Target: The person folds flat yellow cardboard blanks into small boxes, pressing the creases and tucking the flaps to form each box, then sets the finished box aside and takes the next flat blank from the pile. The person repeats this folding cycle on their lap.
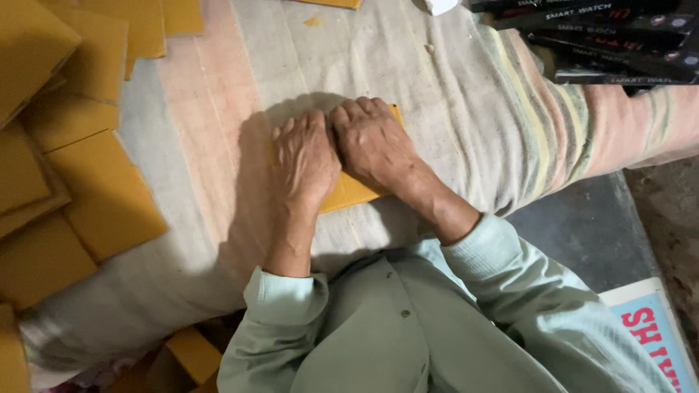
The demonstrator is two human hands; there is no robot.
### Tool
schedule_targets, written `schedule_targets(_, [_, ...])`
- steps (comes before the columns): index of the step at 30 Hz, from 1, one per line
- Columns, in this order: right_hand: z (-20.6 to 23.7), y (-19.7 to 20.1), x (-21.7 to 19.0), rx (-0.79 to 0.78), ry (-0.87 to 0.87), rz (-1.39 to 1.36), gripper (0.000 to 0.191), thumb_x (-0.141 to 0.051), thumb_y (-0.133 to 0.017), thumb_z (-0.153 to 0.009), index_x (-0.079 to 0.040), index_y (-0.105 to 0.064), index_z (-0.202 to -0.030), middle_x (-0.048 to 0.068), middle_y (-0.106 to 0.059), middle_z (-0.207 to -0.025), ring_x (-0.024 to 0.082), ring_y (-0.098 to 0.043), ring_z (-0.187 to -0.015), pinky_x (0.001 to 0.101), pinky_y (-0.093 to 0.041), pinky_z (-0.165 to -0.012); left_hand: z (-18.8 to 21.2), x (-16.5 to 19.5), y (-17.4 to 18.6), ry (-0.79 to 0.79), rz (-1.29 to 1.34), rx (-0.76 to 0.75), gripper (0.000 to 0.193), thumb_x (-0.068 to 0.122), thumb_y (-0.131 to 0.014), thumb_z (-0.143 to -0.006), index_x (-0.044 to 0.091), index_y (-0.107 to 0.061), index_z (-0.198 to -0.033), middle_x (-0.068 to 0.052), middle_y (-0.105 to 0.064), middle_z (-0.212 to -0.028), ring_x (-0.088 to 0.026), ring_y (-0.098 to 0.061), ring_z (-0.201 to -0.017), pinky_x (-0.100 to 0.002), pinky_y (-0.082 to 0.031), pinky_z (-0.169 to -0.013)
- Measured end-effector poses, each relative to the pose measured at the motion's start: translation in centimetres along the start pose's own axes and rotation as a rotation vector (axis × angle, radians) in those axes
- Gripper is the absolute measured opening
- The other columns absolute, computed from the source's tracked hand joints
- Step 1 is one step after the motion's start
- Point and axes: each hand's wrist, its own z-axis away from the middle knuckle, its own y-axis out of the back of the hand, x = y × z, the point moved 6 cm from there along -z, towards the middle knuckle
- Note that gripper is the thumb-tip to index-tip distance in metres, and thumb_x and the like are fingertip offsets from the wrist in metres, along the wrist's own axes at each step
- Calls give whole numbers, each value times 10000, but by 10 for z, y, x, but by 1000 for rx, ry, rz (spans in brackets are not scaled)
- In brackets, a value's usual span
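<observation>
Both hands pressing flat, palms down, side by side: left hand [304, 159] and right hand [373, 140] bearing on a yellow card sheet [349, 193] lying on the striped cloth [451, 109]. Looks like creasing; next wants firm, even pressure. Yellow card stack [80, 182] lying well apart at left.

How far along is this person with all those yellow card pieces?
Done so far: hard to tell; many flat yellow card pieces lie stacked at the left on the cloth. In hand: the left hand and right hand press on one yellow card, fingers flat. What is left cannot be judged; dark boxes sit at top right.
</observation>
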Motion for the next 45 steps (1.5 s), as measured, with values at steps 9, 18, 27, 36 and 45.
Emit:
schedule_targets(9, [-4,-6,20,-77,-192,170,308,-341,-644,-966,-41,-687,-910,165,-667,-813,343,-656,-805,459,-482,-756,-2,-7,-5,117,-96,49,423,370,-477,-1060,49,-703,-902,-180,-719,-973,-377,-637,-967,-529,-428,-941])
schedule_targets(18, [2,2,5,48,46,-111,205,-224,-630,-1001,-21,-655,-993,155,-675,-936,337,-660,-896,441,-486,-810,7,-3,-6,-24,-46,100,246,212,-523,-986,33,-690,-964,-174,-699,-979,-362,-639,-1001,-512,-439,-911])
schedule_targets(27, [3,5,-1,161,227,-88,299,-238,-626,-952,18,-626,-1108,167,-677,-987,326,-676,-934,429,-516,-879,10,-7,1,-16,23,203,276,219,-493,-1031,31,-680,-954,-172,-699,-971,-357,-638,-994,-528,-424,-949])
schedule_targets(36, [3,-2,19,71,-113,151,254,-252,-628,-984,-31,-695,-879,174,-668,-813,341,-640,-778,469,-473,-739,5,-15,-10,177,-39,-1,370,334,-484,-1154,52,-670,-1004,-182,-686,-1037,-358,-628,-1018,-521,-455,-1034])
schedule_targets(45, [21,23,-14,-78,242,-64,656,-400,-707,-900,53,-571,-1356,232,-593,-1362,391,-549,-1283,517,-410,-1111,67,-1,23,-248,187,-4,1035,611,-737,-778,30,-344,-1539,-238,-214,-1620,-463,-155,-1478,-593,-217,-1177])
